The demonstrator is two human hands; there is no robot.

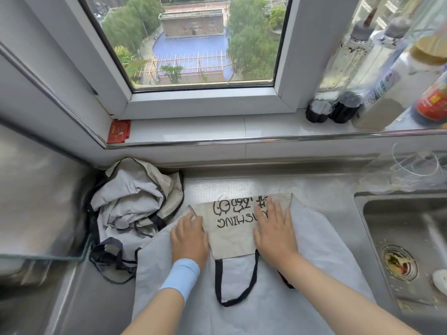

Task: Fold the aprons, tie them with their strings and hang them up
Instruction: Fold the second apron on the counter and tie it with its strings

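A pale grey apron (pixel 314 240) lies spread on the steel counter, its beige bib (pixel 232 228) with black lettering folded down over it. The black neck strap (pixel 219 284) loops below the bib. My left hand (pixel 189 238), a light blue band on its wrist, presses flat on the bib's left edge. My right hand (pixel 274 230) presses flat on the bib's right side, fingers straight. A second apron (pixel 135 201) sits crumpled at the back left, its dark strings trailing toward the front.
A steel sink (pixel 408 238) with a drain lies to the right. Several bottles (pixel 338 76) stand on the window sill at the right. A red packet (pixel 119 130) sits on the sill's left end. A glass edge (pixel 46 256) borders the left. Clear plastic (pixel 416 165) lies behind the sink.
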